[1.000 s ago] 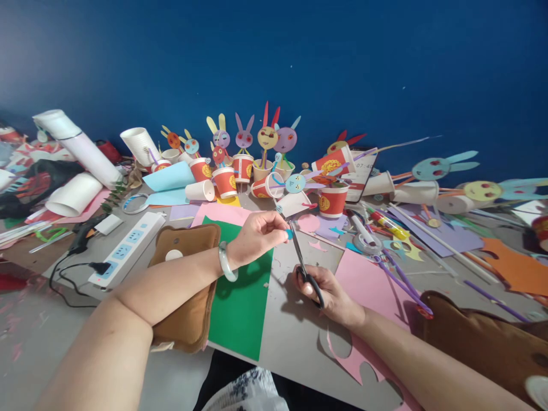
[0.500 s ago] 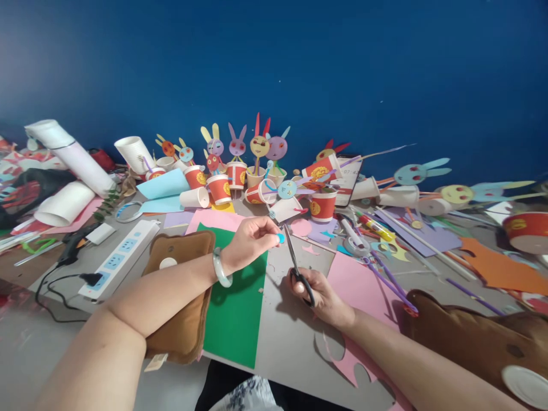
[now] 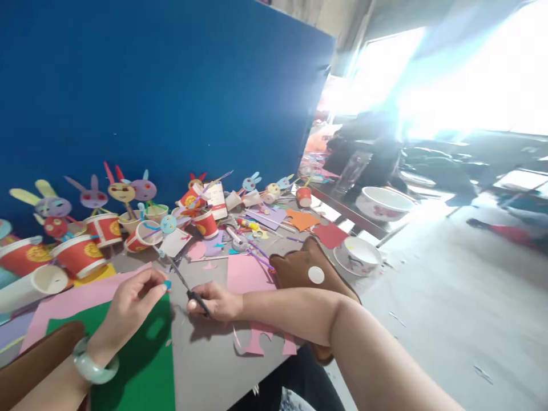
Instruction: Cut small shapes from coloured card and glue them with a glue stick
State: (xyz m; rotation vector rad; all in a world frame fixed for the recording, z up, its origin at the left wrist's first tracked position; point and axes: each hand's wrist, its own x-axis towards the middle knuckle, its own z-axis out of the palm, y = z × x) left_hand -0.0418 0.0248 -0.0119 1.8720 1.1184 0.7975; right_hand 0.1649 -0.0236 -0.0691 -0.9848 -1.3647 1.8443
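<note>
Between thumb and fingertips, my left hand [image 3: 135,302] pinches a small blue paper piece [image 3: 168,284] above the green paper sheet [image 3: 141,365]. My right hand [image 3: 218,301] has its fingers wrapped around the black handles of a pair of scissors [image 3: 184,281], whose blades point up and away, just right of the blue piece. The blades look close together and are apart from the paper. Pink paper with cut-out curves [image 3: 259,339] lies below my right forearm.
Paper cups with rabbit-faced figures [image 3: 122,191] stand along the blue partition [image 3: 171,85]. A brown cushion [image 3: 299,268] lies under my right arm. White bowls [image 3: 359,256] sit at the table's right end. Scraps, pipe cleaners and an orange sheet [image 3: 302,219] cover the far side.
The view has swung to the right, bringing the room, bright windows and bowls into sight. Both hands keep their hold on the blue paper piece and the scissors.
</note>
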